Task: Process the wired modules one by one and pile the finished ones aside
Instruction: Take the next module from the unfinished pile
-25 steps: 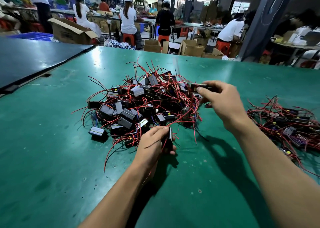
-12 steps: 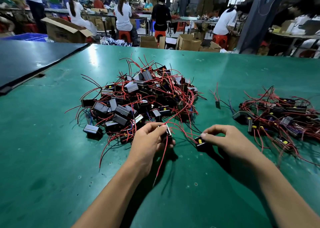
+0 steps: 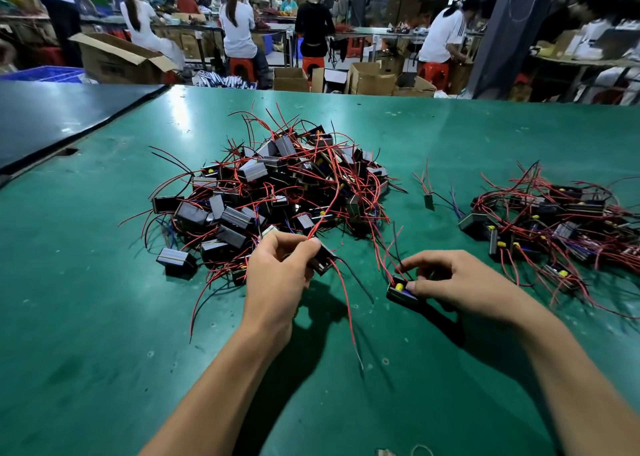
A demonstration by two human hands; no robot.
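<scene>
A big heap of black wired modules [image 3: 270, 185] with red and black leads lies in the middle of the green table [image 3: 104, 317]. A smaller pile of modules [image 3: 554, 220] lies at the right. My left hand [image 3: 277, 272] grips one black module [image 3: 323, 260] at the heap's near edge, its red wire trailing toward me. My right hand [image 3: 446, 279] pinches another black module [image 3: 401, 291] with a yellow part, resting on the table between the two piles.
A single loose module [image 3: 429, 201] with wires lies between the piles. A dark board [image 3: 52, 116] covers the table's far left. Beyond the far edge are cardboard boxes [image 3: 117, 57] and several people at other benches.
My right hand tossed a module toward the right pile, then came back near me and picked up another one. My left hand has kept its module, now turned slightly.
</scene>
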